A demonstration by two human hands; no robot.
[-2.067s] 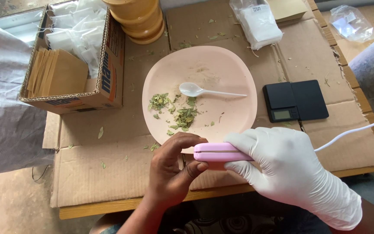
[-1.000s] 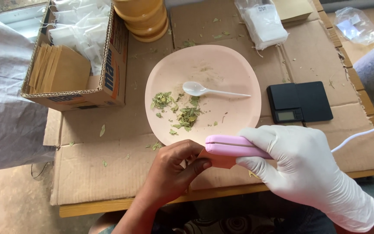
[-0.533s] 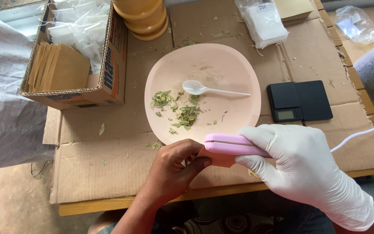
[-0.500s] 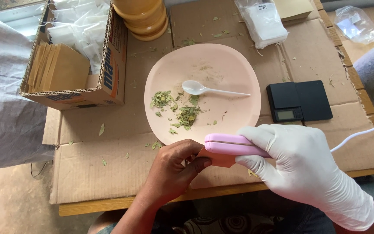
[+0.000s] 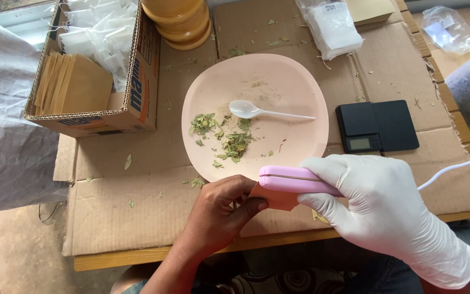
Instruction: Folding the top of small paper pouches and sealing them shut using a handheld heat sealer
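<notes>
Of the 2 hands, the bare left hand (image 5: 218, 212) is pinched on a small brown pouch (image 5: 274, 199) just below the pink plate (image 5: 300, 87). The pouch is clamped in a pink sealer (image 5: 289, 180), which is gripped by the gloved right hand (image 5: 376, 201). Left of the plate stands a cardboard box (image 5: 137, 103); right of it, on the worktop (image 5: 137, 218), lies a black scale (image 5: 376, 126).

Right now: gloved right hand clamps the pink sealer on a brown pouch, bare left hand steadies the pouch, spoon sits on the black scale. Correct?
Not quite. The white spoon lies on the pink plate, not on the black scale, as the head view shows. The rest holds: right hand, pink sealer, brown pouch, left hand.
</notes>
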